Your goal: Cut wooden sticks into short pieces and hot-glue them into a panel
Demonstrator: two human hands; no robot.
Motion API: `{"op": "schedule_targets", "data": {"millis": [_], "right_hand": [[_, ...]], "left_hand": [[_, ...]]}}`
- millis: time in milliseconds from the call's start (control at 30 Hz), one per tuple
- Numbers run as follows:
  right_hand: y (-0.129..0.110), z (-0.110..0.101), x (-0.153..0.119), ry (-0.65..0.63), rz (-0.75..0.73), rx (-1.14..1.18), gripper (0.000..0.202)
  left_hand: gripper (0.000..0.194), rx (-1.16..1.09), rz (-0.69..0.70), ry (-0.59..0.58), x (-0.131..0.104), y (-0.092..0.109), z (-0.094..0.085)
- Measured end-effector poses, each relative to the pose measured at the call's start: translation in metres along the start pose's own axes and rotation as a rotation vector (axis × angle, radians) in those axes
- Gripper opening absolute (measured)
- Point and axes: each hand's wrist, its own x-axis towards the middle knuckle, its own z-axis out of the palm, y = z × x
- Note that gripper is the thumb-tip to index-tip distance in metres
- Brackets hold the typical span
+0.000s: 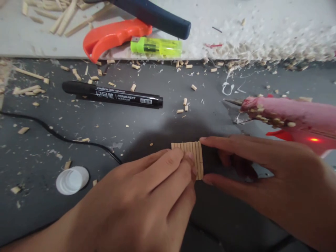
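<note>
A small panel of short wooden sticks (198, 157), laid side by side, sits on the dark grey table below the middle of the view. Across its left part lie the bunched fingers of my left hand (147, 196), hiding much of it; the left thumb is out of sight. Thumb and index finger of my right hand (273, 175) touch the two ends of the rightmost stick, with the other fingers curled underneath. Beyond the right hand lies a pink glue gun (286, 110), its metal nozzle pointing left and a red light glowing on its body.
A black permanent marker (112, 94) lies left of centre, near a white bottle cap (72, 180) and a black cable (52, 131). Orange-and-blue-handled cutters (115, 33) and a yellow-green lighter (156, 47) rest on the white board (199, 14). Cut stick pieces and glue strands are scattered around.
</note>
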Motion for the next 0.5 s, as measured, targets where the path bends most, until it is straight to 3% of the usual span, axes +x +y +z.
{"op": "schedule_targets", "data": {"millis": [167,367,500], "right_hand": [[0.0007,-0.0006,-0.0013,0.018,0.020,0.011,0.039],[-0.0004,-0.0023,-0.0028,-0.051,-0.012,0.023,0.036],[-0.0002,-0.0012,-0.0032,-0.057,-0.005,-0.048,0.042]], "left_hand": [[0.038,-0.037,-0.011,-0.012,0.0055,-0.0005,0.0008],[0.041,-0.025,-0.032,-0.121,0.0024,-0.0004,0.0027],[0.041,0.008,0.028,-0.138,-0.0017,-0.0017,0.0004]]}}
